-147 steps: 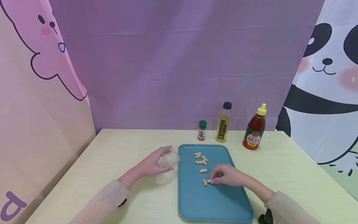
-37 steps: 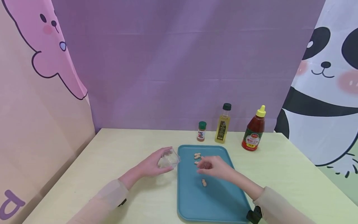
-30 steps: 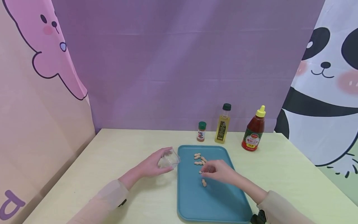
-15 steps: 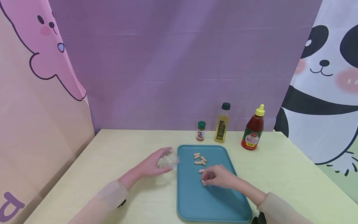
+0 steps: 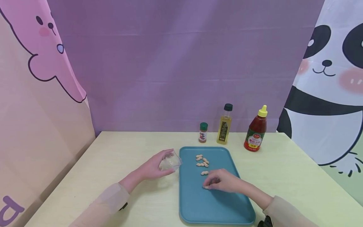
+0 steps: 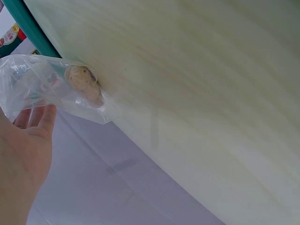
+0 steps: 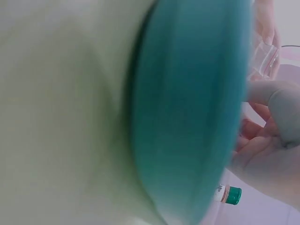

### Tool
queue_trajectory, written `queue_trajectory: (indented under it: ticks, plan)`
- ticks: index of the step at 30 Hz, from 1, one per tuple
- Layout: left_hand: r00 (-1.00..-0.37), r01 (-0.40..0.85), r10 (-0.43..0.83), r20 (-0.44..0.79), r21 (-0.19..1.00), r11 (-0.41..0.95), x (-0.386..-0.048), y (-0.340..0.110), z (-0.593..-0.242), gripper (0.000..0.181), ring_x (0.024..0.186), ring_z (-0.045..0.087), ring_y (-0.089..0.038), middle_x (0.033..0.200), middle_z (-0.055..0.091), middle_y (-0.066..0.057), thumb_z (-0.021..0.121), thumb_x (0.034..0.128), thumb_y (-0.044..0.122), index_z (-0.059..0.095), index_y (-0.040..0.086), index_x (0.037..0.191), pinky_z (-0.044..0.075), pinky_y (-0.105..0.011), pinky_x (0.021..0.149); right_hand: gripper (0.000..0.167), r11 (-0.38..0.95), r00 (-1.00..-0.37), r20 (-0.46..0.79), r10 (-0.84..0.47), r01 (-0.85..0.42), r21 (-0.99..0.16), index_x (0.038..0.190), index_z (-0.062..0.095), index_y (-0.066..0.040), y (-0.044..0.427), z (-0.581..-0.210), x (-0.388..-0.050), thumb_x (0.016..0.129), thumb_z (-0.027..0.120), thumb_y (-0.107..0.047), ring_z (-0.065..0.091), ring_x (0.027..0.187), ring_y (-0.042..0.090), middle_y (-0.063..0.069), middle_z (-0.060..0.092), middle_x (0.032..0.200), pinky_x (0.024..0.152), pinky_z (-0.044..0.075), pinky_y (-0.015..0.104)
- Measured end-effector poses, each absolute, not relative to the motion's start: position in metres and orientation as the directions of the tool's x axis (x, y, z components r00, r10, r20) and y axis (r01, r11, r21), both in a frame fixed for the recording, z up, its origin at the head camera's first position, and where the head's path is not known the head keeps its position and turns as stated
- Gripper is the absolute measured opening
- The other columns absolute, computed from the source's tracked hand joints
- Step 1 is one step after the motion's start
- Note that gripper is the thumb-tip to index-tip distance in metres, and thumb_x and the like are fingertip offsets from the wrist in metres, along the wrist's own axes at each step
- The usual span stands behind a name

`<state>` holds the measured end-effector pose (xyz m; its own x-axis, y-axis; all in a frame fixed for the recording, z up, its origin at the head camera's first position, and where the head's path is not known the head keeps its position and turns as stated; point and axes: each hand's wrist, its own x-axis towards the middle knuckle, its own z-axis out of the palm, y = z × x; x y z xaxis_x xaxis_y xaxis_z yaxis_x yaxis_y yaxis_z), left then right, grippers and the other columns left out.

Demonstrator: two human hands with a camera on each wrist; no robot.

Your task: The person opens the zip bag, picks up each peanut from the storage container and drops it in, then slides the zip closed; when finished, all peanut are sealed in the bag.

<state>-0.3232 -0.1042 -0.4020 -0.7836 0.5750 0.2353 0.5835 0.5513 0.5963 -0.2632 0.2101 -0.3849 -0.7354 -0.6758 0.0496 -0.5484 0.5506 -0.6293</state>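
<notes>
In the head view my left hand [image 5: 154,165] holds a clear plastic bag [image 5: 171,160] by its sides, mouth toward the tray. An unshelled peanut [image 6: 84,84] lies inside the bag in the left wrist view. Over the middle of the blue tray [image 5: 215,208], my right hand [image 5: 224,181] pinches another peanut [image 5: 205,187] low at its fingertips, mostly hidden by the fingers. Just beyond that hand lies a single peanut [image 5: 204,173]. Several more peanuts [image 5: 200,164] are grouped toward the tray's far end. The tray's side hides the right fingertips in the right wrist view.
Behind the tray stand a small green-capped spice jar [image 5: 203,132], a slim bottle of yellow oil [image 5: 224,124] and a ketchup bottle [image 5: 256,129] with a yellow cap. The pale table [image 5: 136,145] ends at a purple cloth backdrop [image 5: 170,69].
My right hand has come back from near the bag, down toward the tray's near half, and now pinches the peanut lying there. The left hand stays put with the bag.
</notes>
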Motion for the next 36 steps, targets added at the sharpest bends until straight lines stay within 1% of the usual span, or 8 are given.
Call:
queue_trajectory:
  ticks: [4,8,11,14,18,23,30,36]
  plan:
    - [-0.780,0.589,0.578,0.241,0.596,0.546,-0.323,-0.104,-0.402,0.078,0.127,0.046,-0.026,0.141,0.045,-0.003,0.066,0.0837,0.047,0.030,0.016,0.146,0.040,-0.044,0.103,0.019,0.575,-0.759,0.017,-0.651,-0.508,-0.641,0.105,0.067,-0.007,0.213,-0.387,-0.263,0.086,0.066,-0.010,0.060,0.079,0.006,0.001,0.067,0.092,0.069,0.050,0.021]
    - [-0.775,0.595,0.581,0.247,0.593,0.542,-0.323,-0.104,-0.402,0.078,0.127,0.046,-0.026,0.141,0.046,-0.004,0.066,0.0837,0.046,0.030,0.016,0.146,0.040,-0.044,0.104,0.025,0.609,-0.793,-0.005,-0.609,-0.464,-0.643,0.110,0.064,-0.006,0.214,-0.387,-0.263,0.089,0.064,-0.017,0.058,0.077,0.005,0.001,0.067,0.094,0.065,0.048,0.021]
    - [-0.776,0.596,0.579,0.250,0.591,0.544,-0.323,-0.104,-0.401,0.077,0.127,0.046,-0.025,0.140,0.046,-0.003,0.066,0.0837,0.046,0.031,0.016,0.146,0.039,-0.043,0.104,0.019,0.622,-0.804,0.007,-0.595,-0.466,-0.629,0.103,0.068,-0.007,0.215,-0.388,-0.263,0.090,0.062,-0.020,0.054,0.076,0.002,0.000,0.067,0.094,0.063,0.046,0.020]
    - [-0.775,0.599,0.579,0.253,0.586,0.545,-0.323,-0.104,-0.402,0.077,0.126,0.047,-0.025,0.140,0.046,-0.003,0.066,0.0838,0.046,0.031,0.016,0.146,0.039,-0.043,0.104,0.016,0.629,-0.805,0.018,-0.592,-0.477,-0.614,0.097,0.071,-0.009,0.216,-0.389,-0.264,0.090,0.063,-0.021,0.052,0.075,0.000,-0.003,0.065,0.089,0.064,0.045,0.020]
    - [-0.775,0.600,0.580,0.253,0.582,0.549,-0.323,-0.103,-0.401,0.077,0.126,0.047,-0.025,0.141,0.046,-0.003,0.066,0.0840,0.045,0.031,0.016,0.146,0.039,-0.043,0.104,0.016,0.634,-0.806,0.007,-0.592,-0.471,-0.614,0.093,0.072,-0.011,0.216,-0.390,-0.264,0.087,0.066,-0.025,0.054,0.075,0.001,-0.005,0.063,0.085,0.066,0.047,0.020]
    - [-0.781,0.590,0.577,0.239,0.585,0.556,-0.323,-0.103,-0.401,0.078,0.127,0.046,-0.023,0.142,0.045,-0.002,0.066,0.0838,0.046,0.030,0.017,0.146,0.039,-0.043,0.104,0.014,0.618,-0.792,-0.008,-0.611,-0.470,-0.630,0.091,0.073,-0.011,0.216,-0.390,-0.264,0.085,0.069,-0.024,0.057,0.077,0.002,-0.004,0.063,0.085,0.068,0.049,0.019]
    - [-0.787,0.580,0.574,0.227,0.589,0.562,-0.322,-0.104,-0.400,0.078,0.128,0.045,-0.023,0.142,0.044,-0.001,0.066,0.0836,0.048,0.029,0.018,0.146,0.039,-0.043,0.105,0.013,0.613,-0.780,-0.042,-0.625,-0.456,-0.646,0.090,0.071,-0.012,0.218,-0.388,-0.262,0.084,0.070,-0.023,0.054,0.071,0.002,-0.004,0.060,0.084,0.063,0.047,0.019]
    - [-0.789,0.573,0.574,0.216,0.597,0.562,-0.322,-0.104,-0.400,0.078,0.129,0.045,-0.022,0.142,0.044,0.000,0.065,0.0836,0.048,0.029,0.019,0.146,0.039,-0.043,0.104,0.013,0.594,-0.765,-0.045,-0.642,-0.461,-0.659,0.092,0.070,-0.012,0.222,-0.386,-0.262,0.087,0.067,-0.023,0.057,0.073,0.003,-0.004,0.065,0.086,0.065,0.049,0.020]
